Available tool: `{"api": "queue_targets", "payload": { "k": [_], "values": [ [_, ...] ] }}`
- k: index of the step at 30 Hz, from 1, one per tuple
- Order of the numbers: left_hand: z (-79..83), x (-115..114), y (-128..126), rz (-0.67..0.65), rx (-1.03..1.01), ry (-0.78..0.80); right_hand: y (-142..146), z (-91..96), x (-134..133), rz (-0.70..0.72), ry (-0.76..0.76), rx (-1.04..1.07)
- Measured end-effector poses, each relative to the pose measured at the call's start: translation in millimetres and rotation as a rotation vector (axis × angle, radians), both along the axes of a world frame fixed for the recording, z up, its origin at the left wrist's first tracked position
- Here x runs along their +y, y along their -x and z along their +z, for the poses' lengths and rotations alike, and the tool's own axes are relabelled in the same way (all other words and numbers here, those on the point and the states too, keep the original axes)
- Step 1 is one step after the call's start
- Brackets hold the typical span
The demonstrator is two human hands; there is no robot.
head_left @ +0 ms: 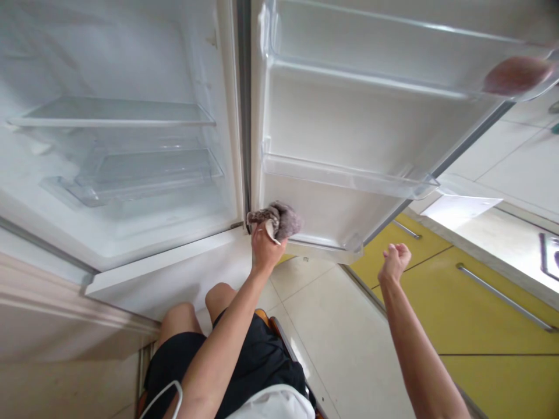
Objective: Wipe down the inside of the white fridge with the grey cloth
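My left grip (267, 249) clasps a mottled cloth (286, 221) at the lower hinge corner of the refrigerator door (340, 122), fingertips hidden; my right grip (393, 263) curls tight, palm covered.

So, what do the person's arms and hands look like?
The left hand and right hand are gloveless; left forearm and right forearm are sleeveless. A pale band, possibly a ring, marks the left hand; a white loop overlaps the left forearm.

No legible text or numbers anywhere.
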State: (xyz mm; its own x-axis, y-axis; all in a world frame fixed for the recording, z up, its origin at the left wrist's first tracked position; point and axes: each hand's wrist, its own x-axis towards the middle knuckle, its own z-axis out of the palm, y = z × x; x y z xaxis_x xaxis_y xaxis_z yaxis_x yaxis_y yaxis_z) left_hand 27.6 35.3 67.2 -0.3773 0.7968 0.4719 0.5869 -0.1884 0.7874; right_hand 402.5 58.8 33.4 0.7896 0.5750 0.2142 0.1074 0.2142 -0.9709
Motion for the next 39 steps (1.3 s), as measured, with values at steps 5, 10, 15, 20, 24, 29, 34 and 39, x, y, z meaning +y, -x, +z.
{"api": "queue_targets", "payload": {
  "k": [5,10,15,20,24,29,34,39],
  "values": [
    [42.8,20,-17,-0.215,0.627,0.52,-43,54.4,51,0.161,-0.109,0.041],
    [61.7,50,-38,-0.466,0.723,0.641,-42,91.2,103,0.343,-0.224,0.196],
    [58.5,66,-91,-0.637,0.75,0.649,-18,87.7,134,0.171,-0.257,0.305],
    [60.5,61,-148,-0.709,0.726,0.636,-16,76.7,145,0.094,-0.301,0.262],
    [62.2,58,-182,-0.707,0.699,0.636,-17,73.2,151,0.055,-0.325,0.224],
    [50.8,87,-193,-0.841,0.706,0.7,-19,69.7,154,0.028,-0.328,0.188],
    [38.0,117,-181,-1.06,0.767,0.746,-22,68.3,153,0.006,-0.31,0.152],
    [38.3,121,-159,-1.135,0.823,0.732,-22,70.6,152,0.005,-0.295,0.124]
  ]
}}
